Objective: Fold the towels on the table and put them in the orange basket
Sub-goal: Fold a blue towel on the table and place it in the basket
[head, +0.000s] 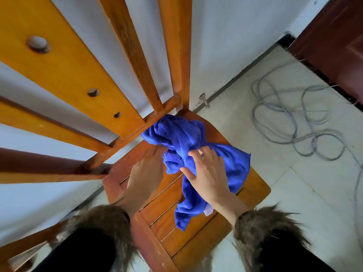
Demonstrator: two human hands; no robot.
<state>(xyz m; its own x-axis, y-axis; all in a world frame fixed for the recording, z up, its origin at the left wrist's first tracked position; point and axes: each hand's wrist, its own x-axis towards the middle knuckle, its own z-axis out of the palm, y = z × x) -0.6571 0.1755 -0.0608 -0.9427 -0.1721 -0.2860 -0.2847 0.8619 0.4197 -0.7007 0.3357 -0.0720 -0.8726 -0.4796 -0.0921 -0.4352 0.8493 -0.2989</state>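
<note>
Head view: one blue towel [193, 146] (crumpled), two hands [208, 173].

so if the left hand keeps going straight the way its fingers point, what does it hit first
Most likely the crumpled blue towel on the wooden chair seat. The left hand already reaches its near edge, though actual contact is unclear.

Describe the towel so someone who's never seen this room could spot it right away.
Find the wooden chair against the white wall. On its slatted seat lies a crumpled towel, with both hands at it. It is the only bright blue thing, with a small white tag at its near end.
</note>
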